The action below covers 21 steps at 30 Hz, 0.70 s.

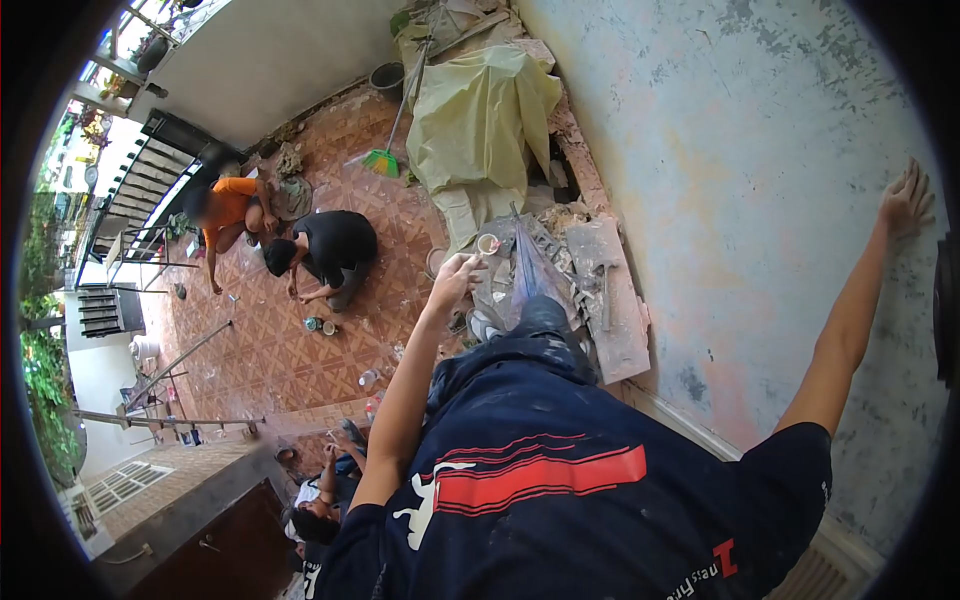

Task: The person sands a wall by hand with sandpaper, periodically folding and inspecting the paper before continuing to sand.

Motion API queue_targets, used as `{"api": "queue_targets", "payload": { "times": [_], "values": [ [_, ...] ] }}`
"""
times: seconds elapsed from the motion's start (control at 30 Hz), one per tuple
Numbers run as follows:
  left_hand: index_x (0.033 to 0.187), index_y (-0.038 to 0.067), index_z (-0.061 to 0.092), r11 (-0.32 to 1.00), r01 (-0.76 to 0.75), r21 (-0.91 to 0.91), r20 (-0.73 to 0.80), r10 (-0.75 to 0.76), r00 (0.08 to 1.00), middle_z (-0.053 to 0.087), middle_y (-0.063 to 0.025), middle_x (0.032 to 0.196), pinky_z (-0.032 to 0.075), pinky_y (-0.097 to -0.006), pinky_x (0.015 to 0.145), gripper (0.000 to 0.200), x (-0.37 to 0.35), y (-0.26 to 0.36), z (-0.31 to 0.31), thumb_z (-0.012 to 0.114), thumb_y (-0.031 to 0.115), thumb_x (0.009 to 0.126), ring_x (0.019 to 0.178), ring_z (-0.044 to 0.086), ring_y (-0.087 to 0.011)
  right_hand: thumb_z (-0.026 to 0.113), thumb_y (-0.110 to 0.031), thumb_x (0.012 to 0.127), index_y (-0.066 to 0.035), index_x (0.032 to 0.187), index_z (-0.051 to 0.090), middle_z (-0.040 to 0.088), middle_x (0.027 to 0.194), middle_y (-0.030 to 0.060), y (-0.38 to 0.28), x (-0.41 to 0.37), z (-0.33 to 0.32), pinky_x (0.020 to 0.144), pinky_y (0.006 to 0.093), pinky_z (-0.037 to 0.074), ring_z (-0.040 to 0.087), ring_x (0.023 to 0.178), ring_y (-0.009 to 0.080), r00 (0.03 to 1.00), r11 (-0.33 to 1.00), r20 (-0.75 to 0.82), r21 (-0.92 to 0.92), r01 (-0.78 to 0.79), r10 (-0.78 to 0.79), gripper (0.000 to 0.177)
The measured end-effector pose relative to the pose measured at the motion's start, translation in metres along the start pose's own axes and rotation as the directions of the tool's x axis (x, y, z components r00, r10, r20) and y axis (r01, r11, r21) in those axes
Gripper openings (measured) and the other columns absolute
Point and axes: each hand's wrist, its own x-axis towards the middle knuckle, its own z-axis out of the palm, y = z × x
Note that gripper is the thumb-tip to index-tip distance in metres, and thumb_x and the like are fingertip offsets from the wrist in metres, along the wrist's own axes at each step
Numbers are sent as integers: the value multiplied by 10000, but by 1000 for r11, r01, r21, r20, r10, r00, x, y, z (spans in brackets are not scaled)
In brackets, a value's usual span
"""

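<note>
My left hand [457, 282] reaches forward with its fingers curled at a small white cup [488, 244], which has something pale and reddish inside. Beneath it lie grey rubble and broken slabs [610, 300]. Out to the side, my right hand [907, 203] rests against the worn, pale blue-grey wall [740, 200], fingers stretched out and holding nothing. Patches of peeled paint and pinkish stains mark this wall.
A yellowish sheet [480, 125] covers a pile beside the wall. Near it are a green broom [381, 162] and a dark bucket [386, 80]. Two people crouch on the tiled floor [220, 340]; another person [325, 490] sits at lower left.
</note>
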Motion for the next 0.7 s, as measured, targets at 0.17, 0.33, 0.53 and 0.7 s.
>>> {"api": "queue_targets", "payload": {
  "times": [0.17,0.33,0.53,0.7],
  "values": [
    [1117,52,596,996,14,-93,-92,-23,996,682,-49,1058,491,-245,713,242,-6,-5,-18,509,256,1019,805,609,-97,558,-399,946,-383,1113,695,674,1118,-150,-7,6,-6,797,388,365,587,1009,110,1000,992,-1,-120,24,-24,217],
    [1127,67,597,994,20,-112,-96,-31,995,673,-47,1072,487,-259,745,243,1,3,-17,517,270,1020,808,613,-107,545,-412,947,-380,1061,706,677,1088,-160,-7,8,-3,783,363,365,592,989,97,999,988,-34,-152,0,-5,200],
    [1125,84,603,997,-11,-76,-94,4,996,668,-40,1075,483,-274,764,248,16,27,-25,532,293,1013,847,604,-129,439,-405,988,-231,1138,681,642,1203,4,-19,-5,-35,928,454,369,558,1135,234,981,991,187,-128,-36,60,334],
    [1117,79,612,995,-67,-76,-123,57,991,675,-35,1065,479,-261,742,240,31,41,-52,533,279,1011,830,612,-119,282,-340,1044,-118,1311,602,494,1455,130,-27,43,-80,1161,580,197,349,1415,369,974,891,126,395,-225,190,473]
  ]
}}
